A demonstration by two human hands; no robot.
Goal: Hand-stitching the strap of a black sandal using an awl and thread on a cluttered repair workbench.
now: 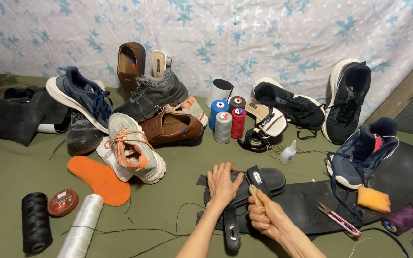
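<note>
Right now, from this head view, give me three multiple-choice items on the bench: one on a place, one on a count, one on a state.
1. Where do the pink snips lie?
A. On the black rubber sheet, to the right of the hands
B. Inside the brown shoe
C. On the orange insole

2. How many thread cones stand together in the group by the white cup?
A. Two
B. Four
C. Seven

3. What is the left hand doing?
A. Hanging in the air
B. Holding a thread spool
C. Pressing flat on the black sandal

Answers: 1 A, the snips rest on the sheet beside the right hand. 2 B, blue, grey, red and one dark-topped cone show. 3 C, its palm lies on the sandal while the right hand grips a wooden-handled tool.
</note>
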